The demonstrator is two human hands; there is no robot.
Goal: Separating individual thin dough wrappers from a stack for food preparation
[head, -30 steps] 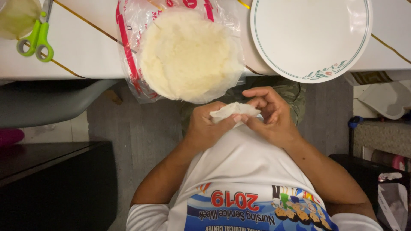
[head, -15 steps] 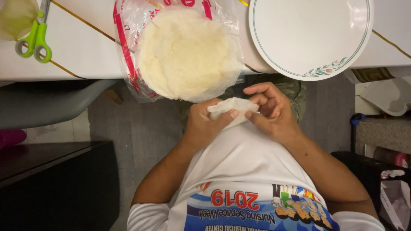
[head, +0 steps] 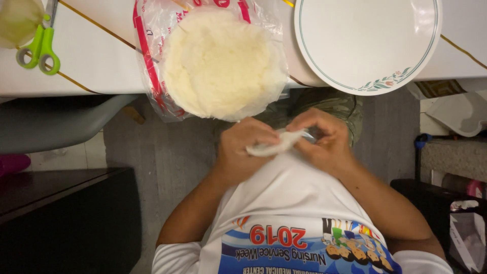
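Note:
My left hand (head: 248,149) and my right hand (head: 327,142) meet just above my lap, below the table edge. Together they pinch a small white, soft, folded piece (head: 276,145), thin like a dough wrapper; most of it is hidden by my fingers. Straight ahead on the white table (head: 96,61) lies a round stack of pale white wrappers (head: 223,63) in an open clear plastic bag with red print (head: 147,61), overhanging the table edge. An empty white plate with a green rim line (head: 368,43) sits to its right.
Green-handled scissors (head: 40,48) lie at the table's left, beside a yellowish-green object (head: 18,20) at the corner. A grey chair seat (head: 56,122) is under the table on the left, dark furniture (head: 61,218) lower left, and clutter on the floor at the right (head: 456,116).
The white piece looked open and crumpled between my hands earlier; now it is pressed narrower, with both hands' fingers closed more tightly over it.

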